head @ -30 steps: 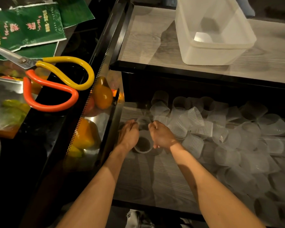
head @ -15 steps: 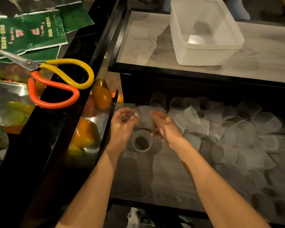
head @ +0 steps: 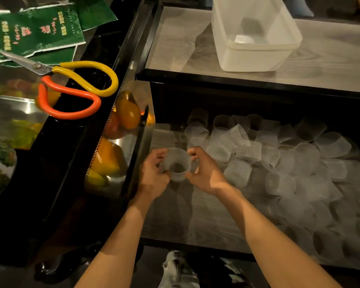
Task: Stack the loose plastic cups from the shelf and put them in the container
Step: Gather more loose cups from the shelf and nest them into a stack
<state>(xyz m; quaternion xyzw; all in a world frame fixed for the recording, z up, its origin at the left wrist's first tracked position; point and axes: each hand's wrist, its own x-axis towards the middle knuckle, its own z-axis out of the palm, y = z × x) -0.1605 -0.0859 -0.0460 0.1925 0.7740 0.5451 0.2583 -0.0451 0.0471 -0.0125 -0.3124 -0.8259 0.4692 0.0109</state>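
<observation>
Jointly, left hand (head: 153,176), right hand (head: 206,173), pinching cup (head: 178,165)

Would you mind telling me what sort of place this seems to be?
Probably a food stall or small eatery's prep counter: a shelf heaped with loose plastic cups, what look like yellow and orange peppers in a steel-lined case, and kitchen scissors lying nearby.

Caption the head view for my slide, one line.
The left hand and right hand grip a plastic cup over the shelf of loose cups; container sits above.
</observation>
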